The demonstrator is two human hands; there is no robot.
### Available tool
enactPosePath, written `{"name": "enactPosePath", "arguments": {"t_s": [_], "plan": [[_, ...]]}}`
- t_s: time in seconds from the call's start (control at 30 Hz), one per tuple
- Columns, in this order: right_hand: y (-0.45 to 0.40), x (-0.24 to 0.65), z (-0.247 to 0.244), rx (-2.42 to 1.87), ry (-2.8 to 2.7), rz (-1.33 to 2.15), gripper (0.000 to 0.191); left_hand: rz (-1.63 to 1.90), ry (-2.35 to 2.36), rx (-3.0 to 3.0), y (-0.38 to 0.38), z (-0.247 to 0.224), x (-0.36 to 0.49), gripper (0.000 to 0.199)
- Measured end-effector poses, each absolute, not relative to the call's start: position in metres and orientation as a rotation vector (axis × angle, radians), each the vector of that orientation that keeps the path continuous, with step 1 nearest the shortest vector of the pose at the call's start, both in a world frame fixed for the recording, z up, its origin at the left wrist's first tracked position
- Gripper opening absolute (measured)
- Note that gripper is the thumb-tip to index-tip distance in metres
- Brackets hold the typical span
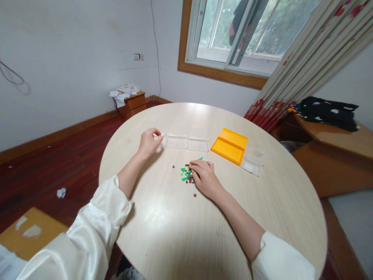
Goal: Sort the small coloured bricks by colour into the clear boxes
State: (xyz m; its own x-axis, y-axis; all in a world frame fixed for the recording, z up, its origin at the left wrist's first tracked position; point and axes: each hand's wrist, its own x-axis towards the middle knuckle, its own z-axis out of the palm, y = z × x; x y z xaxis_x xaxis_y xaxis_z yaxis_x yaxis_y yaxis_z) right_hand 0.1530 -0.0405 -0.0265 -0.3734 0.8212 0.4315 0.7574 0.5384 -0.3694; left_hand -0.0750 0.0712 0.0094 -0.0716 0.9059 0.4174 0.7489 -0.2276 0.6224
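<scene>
My left hand (150, 143) is over the leftmost clear plastic box (162, 141), its thumb and fingertips pinched together; whatever they hold is too small to make out. Two more clear boxes, a middle one (176, 142) and a right one (198, 144), stand in a row beside it. My right hand (206, 177) rests palm down at the right side of a small pile of green and brown pieces (186, 175), its fingers curled over part of the pile and hiding what they touch. A loose brown piece (195, 195) lies nearer to me, another (173, 167) to the left.
An open yellow case (230, 146) lies on the round table (175, 233), right of the clear boxes. Beside it is another clear box (252, 166) with a white label. Dark cloth (328, 112) lies on a wooden cabinet at the right.
</scene>
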Motion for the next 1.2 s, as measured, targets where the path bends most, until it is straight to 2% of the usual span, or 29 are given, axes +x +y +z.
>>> {"name": "enactPosePath", "arguments": {"t_s": [0.63,1.2], "plan": [[-0.047,0.143,-0.015,-1.094,-2.371,0.096,0.02,0.692,2.177,1.887,0.073,0.01,-0.09,0.013],[-0.047,0.139,-0.013,-1.118,-2.408,0.131,0.022,0.609,2.168,1.914,0.075,0.006,-0.093,0.013]]}}
